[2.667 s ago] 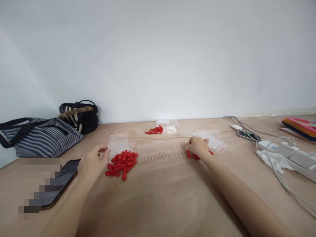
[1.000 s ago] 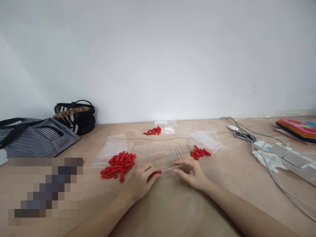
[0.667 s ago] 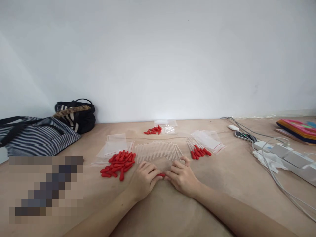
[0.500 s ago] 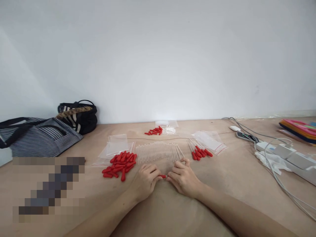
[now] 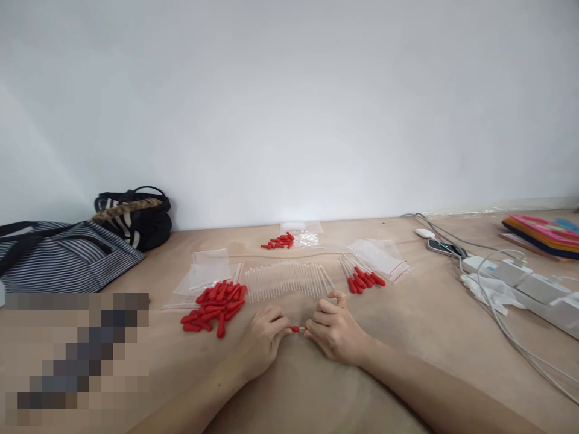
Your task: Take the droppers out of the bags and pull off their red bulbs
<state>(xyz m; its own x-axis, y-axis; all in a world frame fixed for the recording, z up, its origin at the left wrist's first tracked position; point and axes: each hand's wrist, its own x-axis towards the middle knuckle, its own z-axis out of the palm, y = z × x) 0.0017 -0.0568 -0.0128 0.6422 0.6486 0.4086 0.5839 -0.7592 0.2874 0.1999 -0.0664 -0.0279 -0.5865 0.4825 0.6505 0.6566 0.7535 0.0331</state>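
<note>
My left hand pinches a red rubber bulb over the near middle of the table. A thin clear dropper tube runs from the bulb's mouth into my right hand, whose fingers close round most of it. Beyond both hands lies a row of similar clear tubes. The pile of loose red rubber bulbs is to the left of it. On the right, several droppers with red bulbs lie fanned out, tubes pointing away from me.
Plastic zip bags lie behind the left pile and the right group. Smaller red bulbs and tubes sit near the wall. Bags stand at left beside a pixelated patch; a power strip with cables is at right.
The view has shifted slightly. A little more clear tube shows between the red bulb and my right fingers. Both hands keep their grip.
</note>
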